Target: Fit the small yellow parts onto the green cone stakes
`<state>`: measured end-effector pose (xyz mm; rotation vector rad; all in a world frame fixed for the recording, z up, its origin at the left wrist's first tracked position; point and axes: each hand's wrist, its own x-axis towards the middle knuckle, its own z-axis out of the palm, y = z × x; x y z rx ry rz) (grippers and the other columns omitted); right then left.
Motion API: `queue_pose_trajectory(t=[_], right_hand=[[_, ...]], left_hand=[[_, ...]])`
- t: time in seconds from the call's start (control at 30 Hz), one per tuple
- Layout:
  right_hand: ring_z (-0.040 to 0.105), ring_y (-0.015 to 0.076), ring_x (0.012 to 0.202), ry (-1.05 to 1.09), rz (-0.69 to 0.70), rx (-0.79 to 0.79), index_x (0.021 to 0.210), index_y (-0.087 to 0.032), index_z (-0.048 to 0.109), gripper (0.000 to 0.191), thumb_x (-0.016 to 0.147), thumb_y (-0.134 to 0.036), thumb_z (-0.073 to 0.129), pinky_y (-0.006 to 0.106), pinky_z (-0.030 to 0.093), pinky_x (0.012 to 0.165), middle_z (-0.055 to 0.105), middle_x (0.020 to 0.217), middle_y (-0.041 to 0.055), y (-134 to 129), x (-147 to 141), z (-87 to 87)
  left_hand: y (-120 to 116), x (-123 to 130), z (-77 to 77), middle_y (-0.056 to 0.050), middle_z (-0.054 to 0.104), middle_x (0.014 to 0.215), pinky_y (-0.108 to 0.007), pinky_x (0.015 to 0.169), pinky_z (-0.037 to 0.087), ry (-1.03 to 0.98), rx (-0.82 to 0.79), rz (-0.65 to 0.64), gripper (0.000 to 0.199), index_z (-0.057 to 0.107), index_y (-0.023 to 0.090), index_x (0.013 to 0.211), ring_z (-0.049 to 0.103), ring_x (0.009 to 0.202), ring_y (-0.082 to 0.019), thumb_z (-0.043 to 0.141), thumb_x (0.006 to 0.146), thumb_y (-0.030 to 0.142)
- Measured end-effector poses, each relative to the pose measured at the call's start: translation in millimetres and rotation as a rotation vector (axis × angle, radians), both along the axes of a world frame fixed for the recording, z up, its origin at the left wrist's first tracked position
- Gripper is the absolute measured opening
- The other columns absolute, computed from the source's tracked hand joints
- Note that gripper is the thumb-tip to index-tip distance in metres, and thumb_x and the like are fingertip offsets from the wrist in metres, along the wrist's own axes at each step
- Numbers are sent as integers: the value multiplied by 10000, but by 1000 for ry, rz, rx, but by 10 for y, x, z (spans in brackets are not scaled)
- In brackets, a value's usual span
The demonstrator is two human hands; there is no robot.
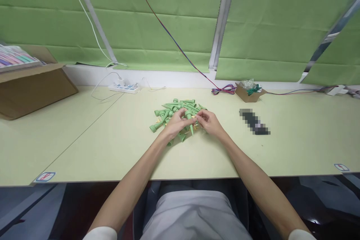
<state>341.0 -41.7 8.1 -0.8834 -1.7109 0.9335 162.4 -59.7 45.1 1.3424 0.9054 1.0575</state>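
Observation:
My left hand (pixel 177 123) is closed around a green plastic spike (pixel 189 122), its pointed end down toward me and its wider head up. Beside it my right hand (pixel 208 122) pinches with thumb and fingertips at the spike's side; whatever is in that pinch is too small to make out. Around and beyond both hands lies a loose pile of similar green spikes (pixel 159 125), with wide ribbed heads and tapering tips. Small yellow pieces show among them, partly hidden by my hands.
A cardboard box (pixel 36 90) with pastel-coloured items stands at the left. Along the back are a power strip (pixel 125 87), a coiled red-and-blue cable (pixel 225 89) and a small open carton (pixel 249 95). A dark pixelated object (pixel 254 122) lies to the right.

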Motion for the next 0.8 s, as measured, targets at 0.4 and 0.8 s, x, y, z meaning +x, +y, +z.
queue_pose_trajectory(t=[0.4, 0.8], right_hand=[[365, 133, 557, -160, -38, 105, 648, -205, 498, 457, 932, -563, 502, 281, 282, 536, 412, 562, -25, -13, 7, 46], [511, 150, 609, -24, -5, 17, 868, -204, 574, 329, 899, -532, 585, 287, 412, 564, 587, 728, 10, -39, -27, 36]], left_hand=[[39, -15, -75, 39, 604, 755, -240, 570, 466, 89, 147, -43, 382, 498, 205, 882, 623, 639, -133, 806, 662, 263], [2, 4, -10, 35, 607, 843, -218, 568, 460, -19, 27, 26, 475, 509, 190, 872, 632, 634, -104, 879, 586, 276]])
